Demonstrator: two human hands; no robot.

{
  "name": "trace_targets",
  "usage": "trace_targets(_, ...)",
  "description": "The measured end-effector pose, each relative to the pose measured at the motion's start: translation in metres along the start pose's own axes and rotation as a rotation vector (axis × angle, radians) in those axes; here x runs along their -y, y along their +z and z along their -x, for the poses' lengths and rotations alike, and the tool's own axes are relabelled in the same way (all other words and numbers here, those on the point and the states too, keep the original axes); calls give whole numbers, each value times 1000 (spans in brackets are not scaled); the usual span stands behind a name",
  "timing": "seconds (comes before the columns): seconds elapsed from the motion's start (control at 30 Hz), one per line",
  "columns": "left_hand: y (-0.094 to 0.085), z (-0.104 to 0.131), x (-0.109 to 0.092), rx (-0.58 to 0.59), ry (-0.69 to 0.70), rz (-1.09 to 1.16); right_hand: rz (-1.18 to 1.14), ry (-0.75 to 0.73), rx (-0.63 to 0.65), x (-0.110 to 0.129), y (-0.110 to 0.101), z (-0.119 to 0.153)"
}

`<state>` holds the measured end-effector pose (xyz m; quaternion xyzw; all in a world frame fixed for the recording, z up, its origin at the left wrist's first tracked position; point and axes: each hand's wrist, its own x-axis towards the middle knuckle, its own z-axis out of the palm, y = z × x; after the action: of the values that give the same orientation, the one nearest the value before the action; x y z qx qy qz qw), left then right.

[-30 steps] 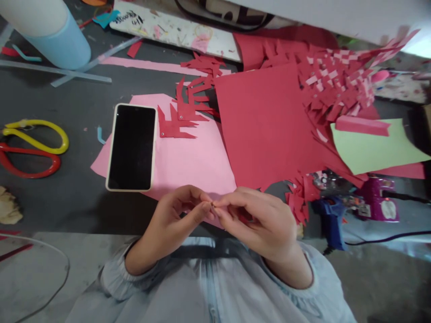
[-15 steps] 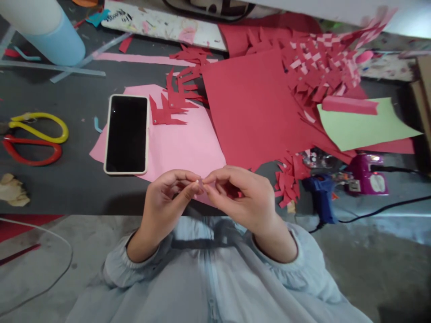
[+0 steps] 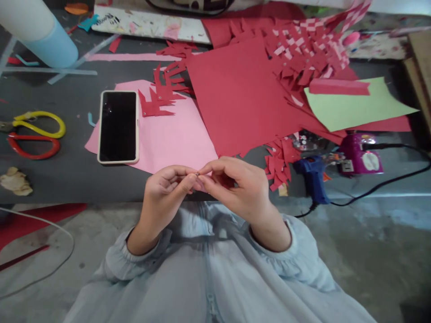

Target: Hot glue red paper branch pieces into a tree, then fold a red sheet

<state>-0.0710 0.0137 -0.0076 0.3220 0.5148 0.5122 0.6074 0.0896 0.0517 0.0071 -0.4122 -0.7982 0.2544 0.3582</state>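
Note:
My left hand [image 3: 170, 193] and my right hand [image 3: 237, 188] meet fingertip to fingertip over the near edge of the table. Both are closed in a pinch around something tiny between them, too small to name. Beneath and beyond my fingers lies a pink paper sheet [image 3: 175, 139]. A phone [image 3: 118, 127] with a dark screen rests on its left part, and red cut-paper pieces [image 3: 156, 106] with pointed strips lie beside the phone. A large red paper sheet [image 3: 239, 98] overlaps the pink one on the right.
Scissors [image 3: 37, 134] with yellow and red handles lie at left, below a white-and-blue bottle [image 3: 50, 40]. On the right are a blue glue gun [image 3: 311, 177], a purple power socket [image 3: 362, 154] with a black cord, green paper [image 3: 353, 107] and red paper scraps [image 3: 279, 163].
The whole view has shifted slightly, so the table's things sit higher and further left. My fingertips still pinch together, drawn a little closer, and the tiny thing shows less.

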Motion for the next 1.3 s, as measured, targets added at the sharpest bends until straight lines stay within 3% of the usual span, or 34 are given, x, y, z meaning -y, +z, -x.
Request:
trace_targets(0.3, 18, 3, 0, 23, -45, -42, -36, -1, -38, -5, -11, 17)
trace_targets(0.5, 46, 3, -8, 108, 17, -301, 58, 21, -113, -16, -41, 37)
trace_targets(0.63, 77, -11, -21, 255, 176, -685, 130, 94, -233, -31, -73, 60)
trace_targets(0.77, 130, -46, -31, 338, 336, -1041, 167, 133, -399, -48, -100, 83)
trace_targets(0.9, 193, -90, -23, 383, 410, -1298, 151, 169, -509, -61, -121, 100)
trace_targets(1.0, 229, -119, -8, 409, 493, -1390, 123, 203, -539, -70, -133, 112)
trace_targets(1.13, 249, -141, 8, 432, 560, -1430, 85, 254, -574, -81, -144, 127)
trace_targets(1.3, 248, -142, 6, 351, 506, -1455, 65, 281, -596, -89, -147, 135)
